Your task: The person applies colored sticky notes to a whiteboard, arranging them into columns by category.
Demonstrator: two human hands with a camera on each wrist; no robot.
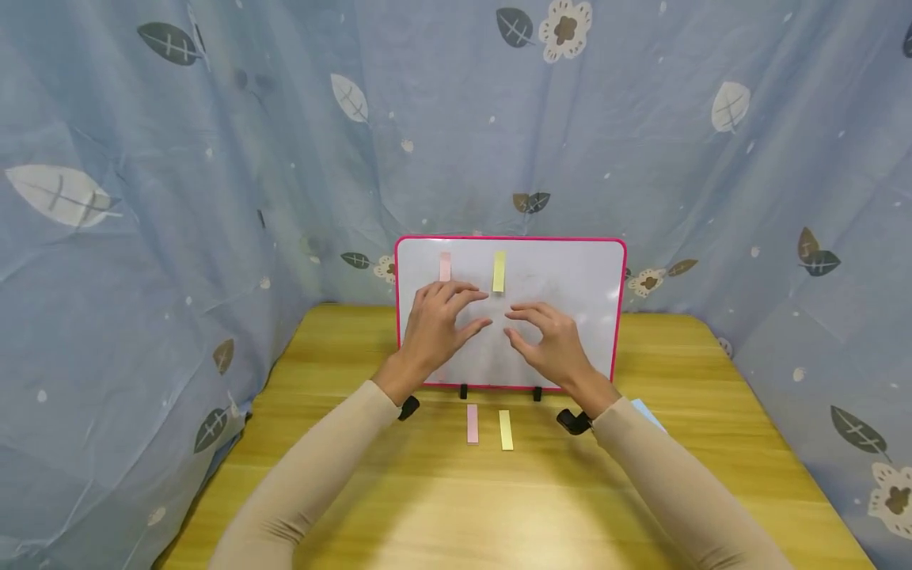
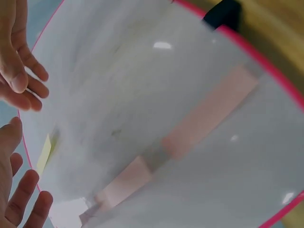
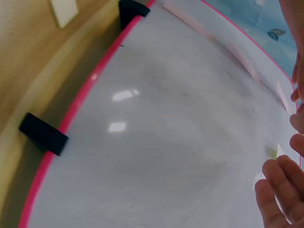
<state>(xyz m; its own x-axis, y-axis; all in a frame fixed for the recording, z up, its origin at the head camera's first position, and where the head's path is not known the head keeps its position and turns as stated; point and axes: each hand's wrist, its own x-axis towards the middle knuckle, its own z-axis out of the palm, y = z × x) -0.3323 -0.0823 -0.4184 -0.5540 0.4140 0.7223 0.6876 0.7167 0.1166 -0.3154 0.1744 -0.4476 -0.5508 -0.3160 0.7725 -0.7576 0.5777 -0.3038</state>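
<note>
Both hands hover in front of a white board with a pink frame (image 1: 570,277), fingers loosely bent. My left hand (image 1: 433,326) holds nothing and covers part of the board's left side. Facing it, my right hand (image 1: 554,342) is also bare, with a gap between the two. A pink strip (image 1: 445,267) and a yellow strip (image 1: 499,271) are stuck near the board's top. Below the upper pink one, the left wrist view shows a middle pink strip (image 2: 126,183) and a lower pink strip (image 2: 211,111) in line, both behind my left hand in the head view.
On the wooden table (image 1: 442,507) before the board lie a pink strip pad (image 1: 473,423) and a yellow strip pad (image 1: 506,430). Black clips (image 1: 537,393) support the board's lower edge. A light blue piece (image 1: 647,413) lies partly behind the right forearm. Patterned curtains (image 1: 456,142) surround the table.
</note>
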